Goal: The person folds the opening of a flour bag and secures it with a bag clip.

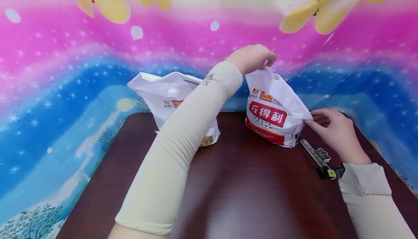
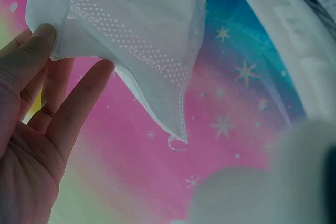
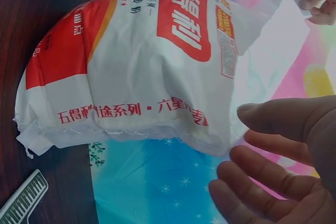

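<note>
A white flour bag (image 1: 267,113) with red printed labels stands toward the back right of the table, its mouth raised. My left hand (image 1: 253,58) pinches the top edge of this bag; in the left wrist view, thumb and fingers hold its hemmed rim (image 2: 84,40). At the bag's right side, my right hand (image 1: 336,132) pinches the edge of the mouth between thumb and index finger. In the right wrist view the bag (image 3: 131,66) looks full and rounded low down, and the other fingers of my right hand (image 3: 283,166) spread below the edge.
A second white bag (image 1: 163,90) stands at the back left, partly hidden behind my left sleeve (image 1: 173,152). A flat ruler-like piece (image 1: 313,153) lies on the dark table (image 1: 235,191) near my right wrist. A printed cloth (image 1: 183,32) hangs behind and beside the table.
</note>
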### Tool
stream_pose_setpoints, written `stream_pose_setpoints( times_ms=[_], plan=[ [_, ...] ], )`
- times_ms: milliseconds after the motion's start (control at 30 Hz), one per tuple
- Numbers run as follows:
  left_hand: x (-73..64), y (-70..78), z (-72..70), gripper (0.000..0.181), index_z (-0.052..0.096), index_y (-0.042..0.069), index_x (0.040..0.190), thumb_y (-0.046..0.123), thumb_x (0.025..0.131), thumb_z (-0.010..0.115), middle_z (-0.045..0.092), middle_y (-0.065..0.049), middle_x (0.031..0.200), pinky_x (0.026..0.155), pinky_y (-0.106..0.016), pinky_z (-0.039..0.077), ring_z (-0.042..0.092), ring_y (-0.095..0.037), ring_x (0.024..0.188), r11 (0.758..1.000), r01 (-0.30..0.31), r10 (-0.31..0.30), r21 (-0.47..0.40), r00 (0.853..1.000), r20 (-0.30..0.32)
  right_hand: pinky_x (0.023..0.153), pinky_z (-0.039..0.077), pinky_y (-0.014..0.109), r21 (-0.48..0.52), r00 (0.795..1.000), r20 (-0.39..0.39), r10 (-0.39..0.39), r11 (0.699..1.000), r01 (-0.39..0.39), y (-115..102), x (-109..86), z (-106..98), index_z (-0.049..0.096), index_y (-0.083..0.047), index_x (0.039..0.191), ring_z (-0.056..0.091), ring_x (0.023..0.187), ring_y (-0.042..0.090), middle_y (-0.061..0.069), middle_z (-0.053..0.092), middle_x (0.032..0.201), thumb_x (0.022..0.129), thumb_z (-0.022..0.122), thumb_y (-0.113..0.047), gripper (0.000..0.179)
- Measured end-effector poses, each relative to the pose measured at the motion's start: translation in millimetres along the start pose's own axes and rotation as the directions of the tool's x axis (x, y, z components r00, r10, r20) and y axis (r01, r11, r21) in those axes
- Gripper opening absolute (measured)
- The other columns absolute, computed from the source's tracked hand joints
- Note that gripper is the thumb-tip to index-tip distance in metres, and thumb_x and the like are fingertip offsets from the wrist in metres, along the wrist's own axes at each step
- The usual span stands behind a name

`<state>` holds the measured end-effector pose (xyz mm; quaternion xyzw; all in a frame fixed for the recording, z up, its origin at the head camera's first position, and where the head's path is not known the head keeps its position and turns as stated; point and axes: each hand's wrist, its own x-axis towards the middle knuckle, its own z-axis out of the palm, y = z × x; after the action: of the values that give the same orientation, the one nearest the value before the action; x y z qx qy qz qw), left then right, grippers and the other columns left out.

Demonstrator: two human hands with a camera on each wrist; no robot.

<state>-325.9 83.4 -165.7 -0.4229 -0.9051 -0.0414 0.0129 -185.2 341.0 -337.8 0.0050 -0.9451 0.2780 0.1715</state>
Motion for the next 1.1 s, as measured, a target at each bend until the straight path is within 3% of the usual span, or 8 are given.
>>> stream_pose_setpoints(
  times_ms=[367, 667, 933, 1100],
  plan=[
    [1.5, 5.7, 0.0, 0.016, 0.061, 0.02, 0.118, 0.026, 0.104, 0.056, 0.06, 0.005, 0.124, 0.091, -0.02, 0.043, 0.052, -0.009, 0.114, 1.0, -0.002, 0.002, 0.012, 1.0, -0.016, 0.083, 0.049, 0.07, -0.015, 0.994, 0.095, 0.062, 0.998, -0.061, 10, -12.8, -5, 0.053, 0.006, 0.136, 0.058, 0.104, 0.052, 0.033, 0.058, 0.121, 0.098, 0.068, -0.034, 0.057],
    [-0.8, 2.5, 4.4, 0.021, 0.061, 0.021, 0.122, 0.028, 0.103, 0.058, 0.059, 0.006, 0.127, 0.092, -0.019, 0.043, 0.052, -0.008, 0.117, 1.0, 0.02, -0.02, 0.011, 1.0, -0.017, 0.075, 0.049, 0.069, -0.083, 0.987, 0.147, 0.067, 0.995, -0.055, 21, -16.9, -6, 0.054, 0.007, 0.133, 0.057, 0.104, 0.056, 0.038, 0.053, 0.125, 0.097, 0.069, -0.036, 0.058],
    [1.4, 1.4, 7.0, 0.021, 0.061, 0.021, 0.123, 0.027, 0.103, 0.058, 0.06, 0.007, 0.126, 0.093, -0.018, 0.043, 0.054, -0.008, 0.118, 1.0, 0.011, -0.011, 0.012, 1.0, -0.015, 0.075, 0.047, 0.067, -0.134, 0.989, 0.126, 0.074, 0.989, -0.057, 37, -24.5, -2, 0.057, 0.01, 0.126, 0.059, 0.101, 0.057, 0.04, 0.055, 0.12, 0.095, 0.072, -0.027, 0.051],
    [-2.1, 0.8, 6.6, 0.02, 0.06, 0.023, 0.122, 0.03, 0.104, 0.054, 0.06, 0.008, 0.124, 0.093, -0.017, 0.041, 0.053, -0.007, 0.115, 0.998, 0.056, -0.057, -0.019, 0.998, -0.039, 0.073, 0.046, 0.065, -0.129, 0.987, 0.126, 0.1, 0.988, -0.084, 44, -31.9, 4, 0.057, 0.01, 0.126, 0.06, 0.1, 0.056, 0.041, 0.057, 0.119, 0.095, 0.072, -0.026, 0.05]
  ],
)
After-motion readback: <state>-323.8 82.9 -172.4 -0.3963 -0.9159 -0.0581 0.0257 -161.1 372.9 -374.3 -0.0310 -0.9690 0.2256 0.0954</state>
